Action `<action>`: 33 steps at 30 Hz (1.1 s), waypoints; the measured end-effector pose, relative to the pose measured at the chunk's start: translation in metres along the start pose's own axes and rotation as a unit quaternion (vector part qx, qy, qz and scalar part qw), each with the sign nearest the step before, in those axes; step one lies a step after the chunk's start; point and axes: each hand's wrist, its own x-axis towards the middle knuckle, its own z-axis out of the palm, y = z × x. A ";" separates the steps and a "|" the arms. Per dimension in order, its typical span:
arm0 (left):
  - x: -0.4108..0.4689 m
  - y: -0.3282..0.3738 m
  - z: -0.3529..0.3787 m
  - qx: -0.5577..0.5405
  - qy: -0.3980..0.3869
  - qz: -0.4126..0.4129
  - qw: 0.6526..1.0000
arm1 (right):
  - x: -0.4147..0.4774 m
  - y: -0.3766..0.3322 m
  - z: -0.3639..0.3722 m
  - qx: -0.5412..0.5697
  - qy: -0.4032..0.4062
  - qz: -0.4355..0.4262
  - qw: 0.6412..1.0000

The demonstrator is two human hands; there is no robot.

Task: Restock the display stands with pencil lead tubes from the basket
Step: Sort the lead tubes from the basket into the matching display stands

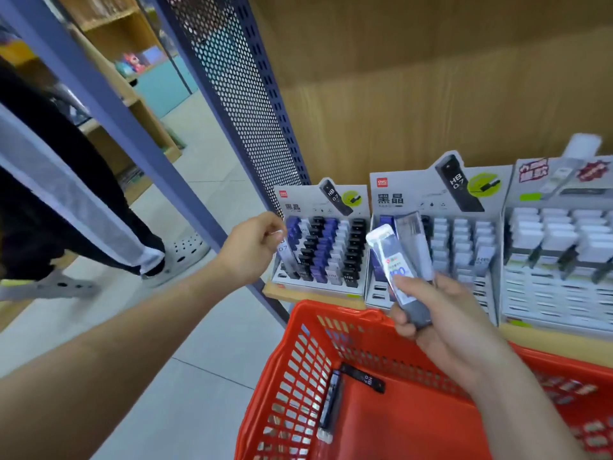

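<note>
Red basket (331, 310) sits low centre; I take it as my landmark. Above its far rim, the right hand (444, 320) grips a fan of lead tubes (403, 257), fingers curled round their lower ends. Beyond its far-left corner, the left hand (252, 249) pinches a single tube (283, 252) marked 0.7, at the left edge of the left display stand (328, 254). Inside the basket I see two loose tubes (331, 403) near its left wall.

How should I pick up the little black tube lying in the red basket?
Reach straight down from above, since the red basket has walls that block the sides. The black tube lies flat on the basket floor, so probably pinch its two long edges near the middle.
</note>
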 end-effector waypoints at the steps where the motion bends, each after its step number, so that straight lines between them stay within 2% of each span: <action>1: 0.001 -0.005 0.000 -0.007 0.008 -0.004 1.000 | 0.002 0.004 0.003 0.002 -0.008 0.002 1.000; 5: 0.012 -0.022 0.000 -0.026 0.045 -0.011 0.999 | 0.005 0.014 0.013 -0.029 -0.031 -0.010 0.999; 12: 0.029 -0.043 0.005 0.049 0.058 0.009 0.997 | 0.017 0.027 0.023 -0.089 0.009 -0.022 0.996; 16: 0.039 -0.044 0.003 0.016 0.092 0.023 0.995 | 0.024 0.034 0.025 -0.076 0.019 -0.014 0.997; 20: 0.056 -0.035 0.015 0.024 0.062 0.059 0.996 | 0.029 0.035 0.032 -0.029 0.020 -0.005 0.999; 27: 0.075 -0.045 0.045 0.081 0.020 0.105 0.991 | 0.033 0.038 0.035 -0.040 -0.005 0.003 0.999; 33: 0.079 -0.053 0.049 0.120 0.037 0.123 0.984 | 0.031 0.036 0.034 -0.051 -0.012 0.018 0.998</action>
